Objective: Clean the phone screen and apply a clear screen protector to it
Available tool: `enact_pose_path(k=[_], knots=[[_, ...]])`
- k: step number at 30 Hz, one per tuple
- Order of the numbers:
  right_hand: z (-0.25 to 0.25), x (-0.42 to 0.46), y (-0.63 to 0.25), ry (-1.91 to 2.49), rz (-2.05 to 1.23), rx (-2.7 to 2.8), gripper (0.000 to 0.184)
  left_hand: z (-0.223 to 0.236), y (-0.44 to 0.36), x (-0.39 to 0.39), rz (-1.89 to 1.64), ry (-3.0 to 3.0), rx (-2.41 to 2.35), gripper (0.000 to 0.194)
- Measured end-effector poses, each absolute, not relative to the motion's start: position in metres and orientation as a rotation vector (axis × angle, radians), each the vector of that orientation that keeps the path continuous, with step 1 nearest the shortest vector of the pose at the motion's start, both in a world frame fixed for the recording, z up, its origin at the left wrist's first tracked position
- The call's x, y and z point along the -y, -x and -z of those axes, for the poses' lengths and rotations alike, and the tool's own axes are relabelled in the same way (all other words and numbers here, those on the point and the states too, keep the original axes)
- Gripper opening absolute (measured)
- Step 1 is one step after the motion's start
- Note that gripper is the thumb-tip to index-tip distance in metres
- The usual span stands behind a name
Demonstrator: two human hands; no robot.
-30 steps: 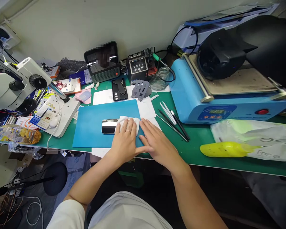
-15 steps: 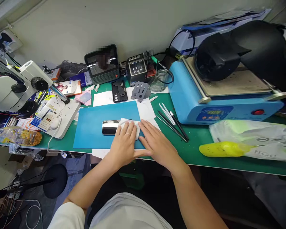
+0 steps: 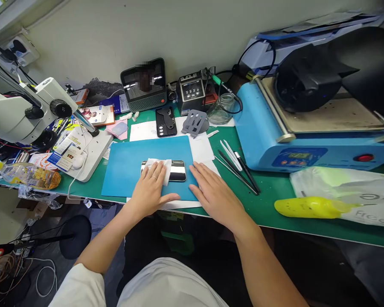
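Observation:
A phone [image 3: 178, 171] with a dark, shiny face lies flat on the blue mat [image 3: 121, 170]. Its left part is covered by a white tissue [image 3: 167, 169]. My left hand [image 3: 150, 187] presses that tissue onto the phone with flat, outstretched fingers, a ring on one of them. To the right of the phone rests my right hand [image 3: 214, 194], palm down at the mat's right edge, its fingers straight and holding nothing.
Tweezers and pen-like tools [image 3: 238, 166] lie right of my right hand. Beyond stands a blue heating machine [image 3: 256, 132], with a yellow bottle [image 3: 307, 207] before it. A microscope [image 3: 41, 106] is at left. A black phone back [image 3: 165, 121] lies behind the mat.
My left hand has slid the tissue leftward along the phone, uncovering its right end and covering its left. The right hand stays beside the phone. The view has shifted slightly.

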State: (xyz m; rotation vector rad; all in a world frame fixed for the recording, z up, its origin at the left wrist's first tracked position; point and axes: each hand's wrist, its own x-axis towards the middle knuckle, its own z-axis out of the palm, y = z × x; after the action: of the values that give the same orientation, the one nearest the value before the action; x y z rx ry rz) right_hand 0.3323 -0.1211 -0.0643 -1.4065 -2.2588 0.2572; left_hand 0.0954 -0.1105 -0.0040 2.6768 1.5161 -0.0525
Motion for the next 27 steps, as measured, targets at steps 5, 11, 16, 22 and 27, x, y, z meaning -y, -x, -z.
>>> enact_pose_path(k=[5, 11, 16, 22, 27], knots=[[0.063, 0.122, -0.332, 1.433, -0.277, 2.246, 0.060, 0.001, -0.078, 0.116, 0.121, -2.647, -1.704, 0.101], [0.059, 0.123, -0.331, 1.430, -0.267, 2.270, 0.061, 0.005, -0.065, 0.153, 0.088, -2.651, -1.714, 0.104], [0.058, 0.123, -0.331, 1.444, -0.284, 2.268, 0.060, 0.007, -0.057, 0.139, 0.054, -2.599, -1.667, 0.095], [0.058, 0.122, -0.331, 1.434, -0.281, 2.262, 0.059, 0.014, -0.059, 0.124, -0.005, -2.550, -1.707, 0.096], [0.057, 0.121, -0.331, 1.423, -0.269, 2.273, 0.060, 0.019, -0.053, 0.152, -0.043, -2.608, -1.678, 0.098]])
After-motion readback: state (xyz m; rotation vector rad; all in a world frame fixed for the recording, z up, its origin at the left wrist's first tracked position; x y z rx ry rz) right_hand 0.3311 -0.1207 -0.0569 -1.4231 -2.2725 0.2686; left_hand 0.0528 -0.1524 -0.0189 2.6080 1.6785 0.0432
